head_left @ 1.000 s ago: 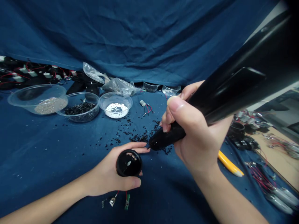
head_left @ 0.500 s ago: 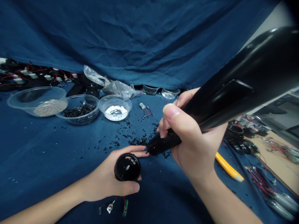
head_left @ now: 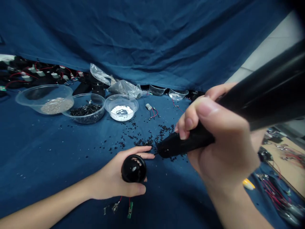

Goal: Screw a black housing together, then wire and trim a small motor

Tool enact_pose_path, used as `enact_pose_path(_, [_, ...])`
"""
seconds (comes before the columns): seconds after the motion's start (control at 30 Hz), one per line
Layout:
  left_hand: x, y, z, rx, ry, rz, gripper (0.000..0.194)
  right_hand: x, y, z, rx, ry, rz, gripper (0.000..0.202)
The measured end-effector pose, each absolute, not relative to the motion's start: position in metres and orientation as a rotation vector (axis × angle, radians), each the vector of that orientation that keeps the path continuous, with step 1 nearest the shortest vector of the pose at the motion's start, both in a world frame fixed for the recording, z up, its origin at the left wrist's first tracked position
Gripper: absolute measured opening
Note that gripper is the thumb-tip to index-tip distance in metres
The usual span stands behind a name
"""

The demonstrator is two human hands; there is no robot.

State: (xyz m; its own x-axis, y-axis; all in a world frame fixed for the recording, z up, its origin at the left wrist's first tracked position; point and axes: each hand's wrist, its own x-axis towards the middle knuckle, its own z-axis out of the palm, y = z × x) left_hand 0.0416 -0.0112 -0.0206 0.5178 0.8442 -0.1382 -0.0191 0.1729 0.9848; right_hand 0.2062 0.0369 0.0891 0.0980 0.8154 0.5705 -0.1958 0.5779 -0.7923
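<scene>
Before the white-filled bowl [head_left: 108, 107], the left hand [head_left: 114, 178] is showing bare; right of it, the short-nailed right hand [head_left: 225, 143] is too.

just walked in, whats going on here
A person's left hand holds a glossy black round part between thumb and fingers. The right hand holds a long, tapering black object, its narrow end pointing toward the left hand. Small black pieces lie scattered on the blue cloth just beyond, with three clear plastic bowls farther back.

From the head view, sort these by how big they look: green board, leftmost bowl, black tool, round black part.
1. Black tool, running out of frame
2. Leftmost bowl
3. Round black part
4. Green board
</scene>
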Motion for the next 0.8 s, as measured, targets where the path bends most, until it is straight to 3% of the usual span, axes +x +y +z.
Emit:
enact_pose_path(0.13, [0.043, -0.011, -0.022, 1.315, 0.882, 0.71, 0.082, 0.206, 0.031, 0.097, -0.753, -1.175, 0.878, 0.016])
enact_pose_path(0.33, [0.042, -0.011, -0.025, 1.402, 0.856, 0.712, 0.041, 0.199, 0.023, 0.096, -0.752, -1.163, 1.06, 0.035])
enact_pose_path(0.57, [0.042, -0.016, -0.024, 1.475, 0.835, 0.704, 0.043, 0.201, 0.027, 0.087, -0.665, -1.201, 1.108, 0.021])
enact_pose_path(0.8, [0.045, -0.017, -0.019, 1.5, 0.849, 0.707, 0.041, 0.202, 0.022, 0.087, -0.675, -1.233, 1.145, 0.023])
